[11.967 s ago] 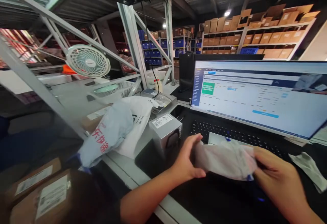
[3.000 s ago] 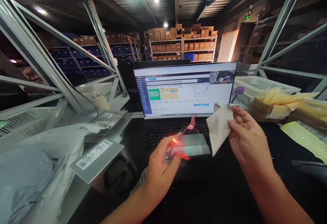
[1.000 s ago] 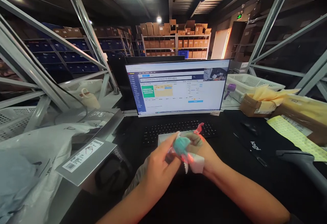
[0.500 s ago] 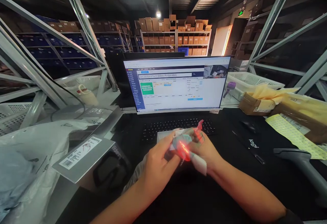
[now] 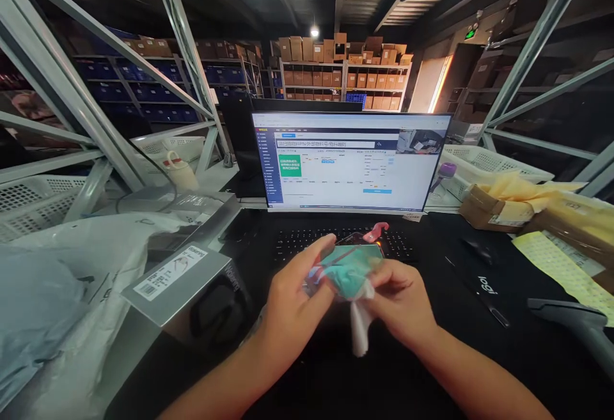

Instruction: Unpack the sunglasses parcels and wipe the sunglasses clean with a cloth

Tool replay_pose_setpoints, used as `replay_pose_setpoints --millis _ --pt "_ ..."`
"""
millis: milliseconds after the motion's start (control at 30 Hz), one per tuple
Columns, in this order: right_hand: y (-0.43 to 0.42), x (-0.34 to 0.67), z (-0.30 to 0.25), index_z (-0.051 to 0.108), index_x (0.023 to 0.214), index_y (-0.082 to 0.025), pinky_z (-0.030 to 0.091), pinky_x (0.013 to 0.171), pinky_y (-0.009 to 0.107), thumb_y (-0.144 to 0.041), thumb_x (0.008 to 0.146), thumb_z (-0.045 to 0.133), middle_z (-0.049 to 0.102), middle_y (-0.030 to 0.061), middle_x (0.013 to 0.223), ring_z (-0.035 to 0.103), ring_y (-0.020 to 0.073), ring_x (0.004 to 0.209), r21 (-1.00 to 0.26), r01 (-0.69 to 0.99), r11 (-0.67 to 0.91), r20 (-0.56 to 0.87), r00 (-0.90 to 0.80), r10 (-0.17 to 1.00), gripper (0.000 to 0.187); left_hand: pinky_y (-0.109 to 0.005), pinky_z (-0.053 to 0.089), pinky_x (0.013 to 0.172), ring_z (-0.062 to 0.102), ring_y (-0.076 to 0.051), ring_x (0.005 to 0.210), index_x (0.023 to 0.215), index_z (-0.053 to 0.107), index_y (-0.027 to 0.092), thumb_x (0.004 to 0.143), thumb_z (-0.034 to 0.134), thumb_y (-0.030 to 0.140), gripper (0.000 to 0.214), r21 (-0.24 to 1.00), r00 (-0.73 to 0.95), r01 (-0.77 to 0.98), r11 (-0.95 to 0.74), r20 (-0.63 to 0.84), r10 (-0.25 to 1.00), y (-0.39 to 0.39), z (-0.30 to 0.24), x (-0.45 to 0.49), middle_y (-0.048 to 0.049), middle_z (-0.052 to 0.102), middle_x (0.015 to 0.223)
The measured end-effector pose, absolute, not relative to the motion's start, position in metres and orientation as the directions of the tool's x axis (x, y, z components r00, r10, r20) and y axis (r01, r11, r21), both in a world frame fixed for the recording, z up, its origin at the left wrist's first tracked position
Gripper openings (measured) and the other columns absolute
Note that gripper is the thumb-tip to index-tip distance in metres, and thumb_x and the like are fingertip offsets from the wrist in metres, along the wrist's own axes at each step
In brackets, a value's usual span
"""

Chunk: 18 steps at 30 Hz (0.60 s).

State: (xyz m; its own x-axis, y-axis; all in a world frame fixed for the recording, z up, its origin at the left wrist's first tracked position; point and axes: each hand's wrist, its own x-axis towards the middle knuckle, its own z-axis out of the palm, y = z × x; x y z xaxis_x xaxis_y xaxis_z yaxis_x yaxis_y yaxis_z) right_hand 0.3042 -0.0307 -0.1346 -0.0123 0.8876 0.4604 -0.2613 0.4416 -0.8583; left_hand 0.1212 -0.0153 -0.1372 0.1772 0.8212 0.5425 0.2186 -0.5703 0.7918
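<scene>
Between both hands, in front of the keyboard, is a teal packet (image 5: 349, 273) in what looks like clear plastic. My left hand (image 5: 295, 298) grips its left side, thumb below and fingers behind. The fingertips of my right hand (image 5: 405, 295) pinch its right edge. A white strip (image 5: 359, 330) hangs down from the packet by my right fingers. Something pinkish-red and curled (image 5: 377, 232) sticks up at the packet's far edge. What exactly is inside the packet, I cannot make out.
Behind the keyboard (image 5: 297, 241) stands a lit monitor (image 5: 350, 171). A grey labelled box (image 5: 177, 279) and a white plastic bag (image 5: 110, 266) lie to the left. To the right are a mouse (image 5: 480, 252), a handheld scanner (image 5: 570, 314) and a carton (image 5: 484, 209) holding yellow envelopes.
The packet has turned so its teal side shows broadly, and the red glare on it is gone. My right hand has moved slightly right and lower. The camera view has shifted.
</scene>
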Motion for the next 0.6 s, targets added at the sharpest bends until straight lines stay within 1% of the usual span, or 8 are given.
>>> replay_pose_setpoints --millis 67,133,267,367,433,500,567,600 --pt "-0.032 0.303 -0.138 0.073 0.066 -0.022 0.052 0.06 0.026 -0.014 0.067 0.086 0.07 0.0013 0.065 0.063 0.0144 0.061 -0.807 -0.158 0.569 0.573 0.024 0.819 0.015 -0.029 0.053 0.101 0.062 -0.021 0.123 0.134 0.06 0.028 0.091 0.064 0.023 0.044 0.801 0.181 0.213 -0.559 0.53 0.829 -0.015 -0.136 0.121 -0.0028 0.065 0.135" --pt "-0.032 0.304 -0.138 0.074 0.068 -0.022 0.053 0.06 0.026 -0.014 0.07 0.084 0.071 0.0014 0.066 0.064 0.0145 0.061 -0.797 -0.183 0.576 0.585 0.003 0.811 0.014 -0.03 0.054 0.1 0.063 -0.021 0.122 0.134 0.06 0.028 0.09 0.064 0.023 0.044 0.802 0.192 0.213 -0.558 0.526 0.829 -0.016 -0.134 0.119 -0.0025 0.065 0.134" --pt "-0.029 0.31 -0.132 0.066 0.071 -0.023 0.053 0.053 0.022 -0.025 0.066 0.09 0.07 -0.0028 0.067 0.065 0.0124 0.055 -0.805 -0.51 0.304 0.355 -0.003 0.935 0.025 -0.031 0.054 0.101 0.063 -0.021 0.122 0.134 0.06 0.03 0.087 0.063 0.017 0.049 0.759 0.245 0.244 -0.603 0.554 0.796 -0.017 -0.127 0.115 -0.0011 0.065 0.134" --pt "-0.022 0.318 -0.125 0.063 0.077 -0.024 0.057 0.059 0.023 -0.039 0.063 0.091 0.072 -0.0029 0.075 0.067 0.0132 0.061 -0.774 -0.596 0.215 0.25 0.025 0.968 0.035 -0.035 0.05 0.108 0.062 -0.021 0.123 0.135 0.059 0.032 0.085 0.059 0.011 0.054 0.675 0.276 0.294 -0.677 0.618 0.736 -0.013 -0.124 0.112 0.0 0.065 0.136" --pt "-0.014 0.331 -0.121 0.065 0.085 -0.025 0.059 0.065 0.027 -0.043 0.067 0.088 0.073 -0.0014 0.081 0.07 0.0152 0.067 -0.804 -0.535 0.26 0.255 0.085 0.963 0.035 -0.038 0.045 0.114 0.061 -0.021 0.125 0.135 0.059 0.032 0.085 0.057 0.008 0.056 0.614 0.281 0.321 -0.721 0.665 0.692 -0.009 -0.122 0.11 0.0007 0.064 0.137" --pt "-0.004 0.352 -0.118 0.066 0.09 -0.025 0.06 0.068 0.031 -0.04 0.069 0.086 0.074 -0.0007 0.083 0.07 0.017 0.067 -0.85 -0.404 0.337 0.296 0.162 0.941 0.033 -0.036 0.043 0.115 0.059 -0.02 0.127 0.135 0.059 0.033 0.083 0.057 0.007 0.058 0.586 0.285 0.338 -0.736 0.682 0.674 -0.006 -0.12 0.107 0.0014 0.063 0.138" --pt "0.006 0.383 -0.115 0.067 0.091 -0.025 0.058 0.068 0.032 -0.035 0.068 0.086 0.075 0.0004 0.082 0.07 0.0182 0.068 -0.9 -0.182 0.396 0.353 0.226 0.908 0.031 -0.033 0.044 0.114 0.059 -0.019 0.128 0.135 0.059 0.032 0.083 0.058 0.007 0.058 0.584 0.3 0.338 -0.738 0.676 0.673 -0.005 -0.118 0.105 0.0016 0.063 0.138" --pt "0.011 0.401 -0.114 0.068 0.092 -0.024 0.056 0.068 0.031 -0.035 0.069 0.084 0.075 0.0017 0.083 0.07 0.019 0.069 -0.914 -0.021 0.404 0.386 0.252 0.887 0.03 -0.032 0.045 0.113 0.058 -0.019 0.127 0.134 0.06 0.032 0.083 0.058 0.007 0.057 0.586 0.312 0.334 -0.738 0.67 0.674 -0.004 -0.117 0.104 0.0015 0.063 0.138"
